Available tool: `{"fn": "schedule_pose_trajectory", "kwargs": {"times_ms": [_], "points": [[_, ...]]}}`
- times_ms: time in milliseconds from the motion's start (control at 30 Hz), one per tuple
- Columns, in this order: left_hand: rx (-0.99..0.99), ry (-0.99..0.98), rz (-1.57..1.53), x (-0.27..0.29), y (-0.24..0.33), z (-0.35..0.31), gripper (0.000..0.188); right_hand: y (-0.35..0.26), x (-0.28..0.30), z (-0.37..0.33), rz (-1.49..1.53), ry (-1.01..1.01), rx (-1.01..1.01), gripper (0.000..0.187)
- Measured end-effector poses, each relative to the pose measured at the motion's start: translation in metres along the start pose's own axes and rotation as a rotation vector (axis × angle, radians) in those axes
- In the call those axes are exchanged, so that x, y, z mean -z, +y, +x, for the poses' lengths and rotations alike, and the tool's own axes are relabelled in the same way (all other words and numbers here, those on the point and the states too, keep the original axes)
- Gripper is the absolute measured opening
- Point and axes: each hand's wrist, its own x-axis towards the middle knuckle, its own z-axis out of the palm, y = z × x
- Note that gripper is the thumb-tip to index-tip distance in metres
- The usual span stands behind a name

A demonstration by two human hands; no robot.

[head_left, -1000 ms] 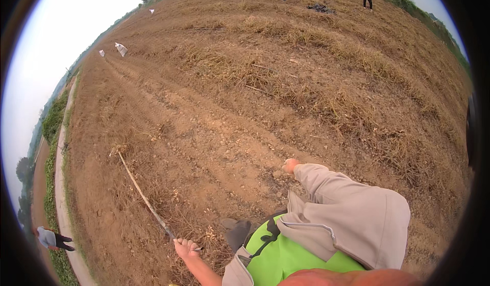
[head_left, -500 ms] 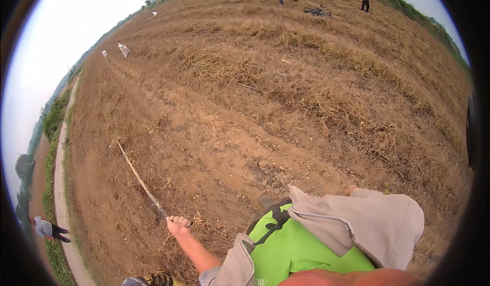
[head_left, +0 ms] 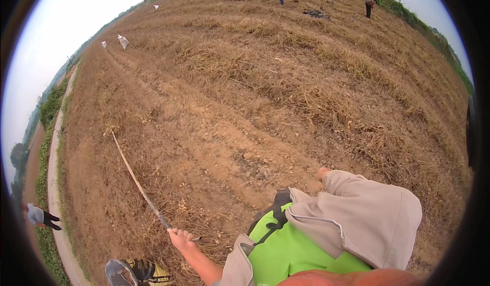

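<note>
My left hand (head_left: 182,239) is closed round the near end of a long wooden pole (head_left: 131,174), which has a dark grey section just past my fingers. The pole slants away to the far left, its tip on dry stalks; I cannot make out any tool head there. Only a small part of my right hand (head_left: 322,173) shows past the beige sleeve, out to the right over bare soil, its fingers too hidden to read. Between my arms is a bright green garment (head_left: 293,247) under the open beige jacket (head_left: 370,214).
Dry straw (head_left: 332,107) lies in rows over brown soil. A black and yellow sack (head_left: 150,273) sits at lower left. White sacks (head_left: 123,41) stand far off. One person (head_left: 42,216) is by the pale path (head_left: 56,194); two others are at the back.
The pole's tip has shifted slightly up and left. My right hand has moved left and farther out. More of the black and yellow sack shows. The person at the back right is now bent over.
</note>
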Motion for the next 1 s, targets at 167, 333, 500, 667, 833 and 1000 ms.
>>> {"fn": "schedule_pose_trajectory", "kwargs": {"times_ms": [167,333,500,667,833,1000], "points": [[-0.525,0.345,1.164,0.039,-0.048,-0.06,0.045,-0.11,0.128,0.0,0.468,0.147,0.187,0.038],[-1.043,0.047,2.051,0.108,-0.123,-0.139,0.041,-0.155,0.171,-0.056,0.651,0.294,0.556,0.036],[-0.525,-0.381,2.287,0.148,-0.148,-0.215,0.041,-0.151,0.167,-0.084,0.639,0.129,0.62,0.037],[-0.538,-0.525,2.262,0.124,-0.126,-0.238,0.043,-0.202,0.211,-0.146,0.659,0.253,0.997,0.038],[-0.962,-0.724,2.168,0.037,-0.096,-0.232,0.045,-0.264,0.272,-0.231,0.547,0.478,1.571,0.049],[-1.412,-0.842,1.981,-0.054,-0.071,-0.216,0.03,-0.303,0.295,-0.263,0.349,0.605,1.941,0.045]]}}
